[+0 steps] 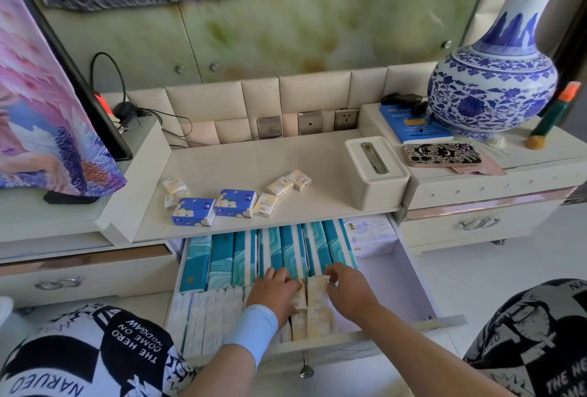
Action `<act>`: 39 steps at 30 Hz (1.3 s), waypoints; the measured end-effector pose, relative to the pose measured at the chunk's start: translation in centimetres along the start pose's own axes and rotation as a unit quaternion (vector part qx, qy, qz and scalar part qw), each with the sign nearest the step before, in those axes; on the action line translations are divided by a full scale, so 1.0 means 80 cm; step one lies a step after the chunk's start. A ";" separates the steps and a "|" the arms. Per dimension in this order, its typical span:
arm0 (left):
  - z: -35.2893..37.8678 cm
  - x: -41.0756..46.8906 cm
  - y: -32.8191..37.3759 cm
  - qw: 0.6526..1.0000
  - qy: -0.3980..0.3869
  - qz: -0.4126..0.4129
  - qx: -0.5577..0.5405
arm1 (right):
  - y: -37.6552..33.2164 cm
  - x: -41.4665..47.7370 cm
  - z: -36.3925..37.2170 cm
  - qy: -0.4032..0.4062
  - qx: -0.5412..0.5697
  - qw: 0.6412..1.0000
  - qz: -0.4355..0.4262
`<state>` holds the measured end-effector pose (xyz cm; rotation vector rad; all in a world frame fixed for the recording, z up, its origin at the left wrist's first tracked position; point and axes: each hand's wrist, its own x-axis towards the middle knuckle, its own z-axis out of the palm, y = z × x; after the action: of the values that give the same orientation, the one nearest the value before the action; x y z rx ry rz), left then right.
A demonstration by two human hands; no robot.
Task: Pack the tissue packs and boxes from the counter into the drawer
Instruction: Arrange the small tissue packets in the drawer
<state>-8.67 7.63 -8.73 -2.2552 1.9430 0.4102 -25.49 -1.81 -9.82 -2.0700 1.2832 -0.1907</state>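
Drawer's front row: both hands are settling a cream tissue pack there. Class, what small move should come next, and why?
Probably release the cream Face pack, which the right hand pinches upright beside the left hand, then reach for the counter's nearest cream pack: five cream and two blue packs wait there.

Counter (254, 161): two blue packs (193, 211), perhaps five cream packs (280, 186), white tissue box (381, 193)

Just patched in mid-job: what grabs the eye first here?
The left hand and right hand meet at a cream pack standing in the open drawer, before a row of teal boxes. Seven loose packs lie on the counter above; a blue-and-white vase towers right.
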 end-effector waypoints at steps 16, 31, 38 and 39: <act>0.010 0.003 -0.009 1.000 -0.013 -0.021 0.001 | -0.024 -0.024 0.001 -0.184 -0.168 0.968 -0.017; 0.002 0.006 -0.013 0.999 -0.016 -0.019 -0.026 | -0.042 -0.028 0.009 -0.186 -0.073 0.980 -0.013; -0.001 -0.006 0.001 0.999 -0.042 0.021 -0.010 | -0.026 -0.003 0.002 -0.063 -0.010 0.995 0.071; -0.001 -0.006 0.000 0.999 -0.041 0.021 -0.016 | -0.023 -0.003 0.003 -0.080 -0.009 0.995 0.063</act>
<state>-8.68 8.05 -8.51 -2.1831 1.9586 0.5334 -24.17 -0.95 -8.86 -1.9675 1.3146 0.0437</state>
